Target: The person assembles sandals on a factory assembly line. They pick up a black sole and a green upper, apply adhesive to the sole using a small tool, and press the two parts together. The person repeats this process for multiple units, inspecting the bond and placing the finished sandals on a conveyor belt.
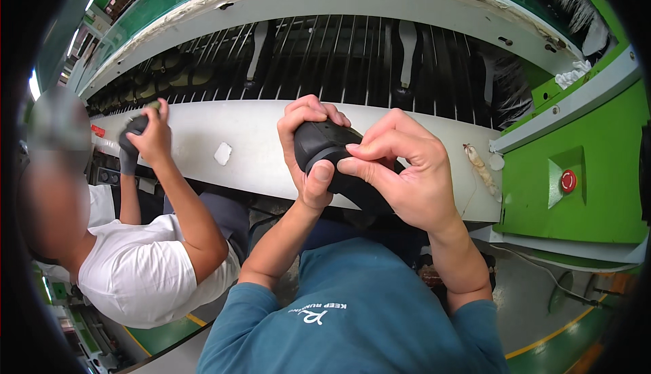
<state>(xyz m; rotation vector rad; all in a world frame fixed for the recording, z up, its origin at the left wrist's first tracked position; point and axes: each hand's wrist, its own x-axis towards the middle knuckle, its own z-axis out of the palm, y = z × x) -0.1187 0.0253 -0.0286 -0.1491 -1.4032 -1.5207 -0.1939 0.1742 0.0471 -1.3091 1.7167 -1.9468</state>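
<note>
Above the white bench ledge, I hold a black shoe (320, 139) tilted up between both hands. My left hand (290, 136) is closed round it, fingers over the far side and thumb pressed on the near edge. My right hand (413, 170) is closed in a pinch at the shoe's rim, thumb and forefinger together. Whether a small piece sits between those fingertips cannot be made out. The lower part of the shoe is dark and partly hidden behind my right hand.
Beyond the white ledge (196, 126) runs a rod conveyor (332, 55) carrying dark shoes with pale soles (409, 52). On the left, a co-worker in a white shirt (146, 279) handles another dark shoe (134, 130). A green machine panel (542, 218) with a red button (568, 181) stands right.
</note>
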